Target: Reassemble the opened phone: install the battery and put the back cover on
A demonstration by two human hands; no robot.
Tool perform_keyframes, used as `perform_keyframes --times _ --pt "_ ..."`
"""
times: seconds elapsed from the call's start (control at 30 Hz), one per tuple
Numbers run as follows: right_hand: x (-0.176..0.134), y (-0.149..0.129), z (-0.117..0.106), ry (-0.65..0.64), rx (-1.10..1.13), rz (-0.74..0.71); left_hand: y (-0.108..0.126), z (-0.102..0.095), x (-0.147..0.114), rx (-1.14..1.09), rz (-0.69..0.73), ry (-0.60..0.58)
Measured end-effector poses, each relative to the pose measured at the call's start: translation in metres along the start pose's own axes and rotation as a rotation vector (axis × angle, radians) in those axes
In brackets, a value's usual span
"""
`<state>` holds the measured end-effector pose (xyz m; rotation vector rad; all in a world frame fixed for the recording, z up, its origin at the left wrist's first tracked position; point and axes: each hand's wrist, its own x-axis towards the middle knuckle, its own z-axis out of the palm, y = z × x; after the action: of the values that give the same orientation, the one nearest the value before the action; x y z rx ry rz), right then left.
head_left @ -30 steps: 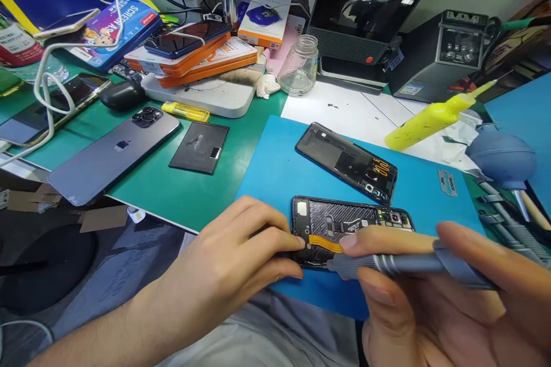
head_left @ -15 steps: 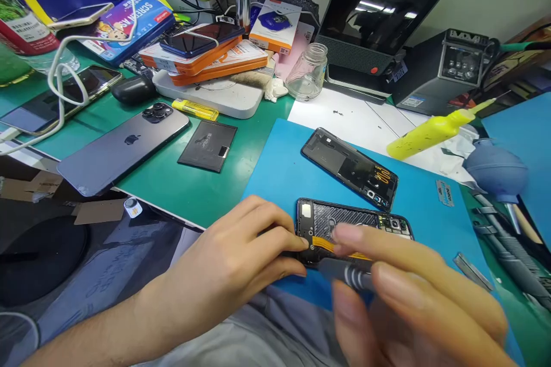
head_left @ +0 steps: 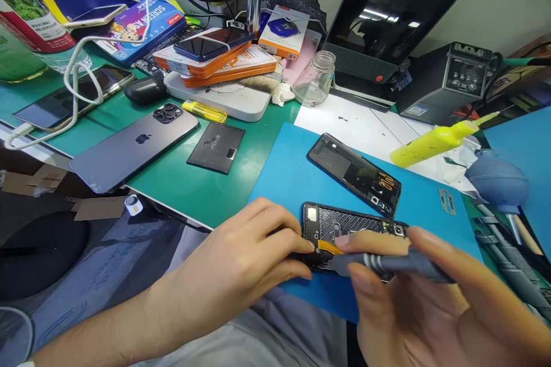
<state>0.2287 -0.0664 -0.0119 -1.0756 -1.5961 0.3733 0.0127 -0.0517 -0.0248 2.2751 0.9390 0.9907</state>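
An opened phone (head_left: 348, 221) lies on the blue mat (head_left: 279, 175), its inside facing up. An orange ribbon cable (head_left: 329, 247) runs across its lower part. My left hand (head_left: 241, 258) holds the phone's left end, thumb at the near edge and fingertips on the frame. In my right hand (head_left: 434, 309) is a dark grey screwdriver (head_left: 396, 264), gripped between thumb and fingers, with one finger at its rear end. The screwdriver slants low over the phone's lower left part; its tip is too hidden to make out. Behind lies a black phone back cover (head_left: 353, 175).
Left on the green table are a grey phone (head_left: 135, 146), a flat black battery (head_left: 216, 147) and a yellow lighter (head_left: 205, 111). Behind stand a glass jar (head_left: 316, 80) and stacked boxes (head_left: 232, 69). To the right are a yellow bottle (head_left: 426, 145), a blue air blower (head_left: 497, 180) and tools.
My right hand has shifted and turned, so more of the screwdriver shows and a finger now lies at its rear end. My left hand stays on the phone. The view has moved slightly.
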Motion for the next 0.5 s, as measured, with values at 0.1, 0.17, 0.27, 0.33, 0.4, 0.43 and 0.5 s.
perform_keyframes --times 0.1,0.17,0.27,0.33,0.4,0.43,0.5 --pt "0.003 -0.003 0.004 0.131 -0.015 -0.01 0.0 -0.002 0.001 -0.04 -0.023 -0.01" --pt "0.007 -0.004 0.006 0.139 0.0 -0.061 0.0 -0.002 0.003 -0.067 -0.044 -0.011" --pt "0.012 0.0 0.005 0.041 0.029 -0.139 0.0 -0.003 0.005 -0.07 -0.044 -0.006" --pt "0.012 0.003 0.004 0.019 0.043 -0.155 0.0 -0.002 0.006 -0.066 -0.045 0.0" --pt "0.011 0.005 0.003 0.003 0.073 -0.14 0.0 -0.001 0.005 -0.069 -0.054 0.005" --pt "0.011 0.005 0.003 -0.007 0.093 -0.11 0.0 -0.001 0.005 -0.069 -0.057 0.01" --pt "0.011 0.004 0.004 -0.022 0.132 -0.026 0.0 0.0 0.004 -0.066 -0.057 0.012"
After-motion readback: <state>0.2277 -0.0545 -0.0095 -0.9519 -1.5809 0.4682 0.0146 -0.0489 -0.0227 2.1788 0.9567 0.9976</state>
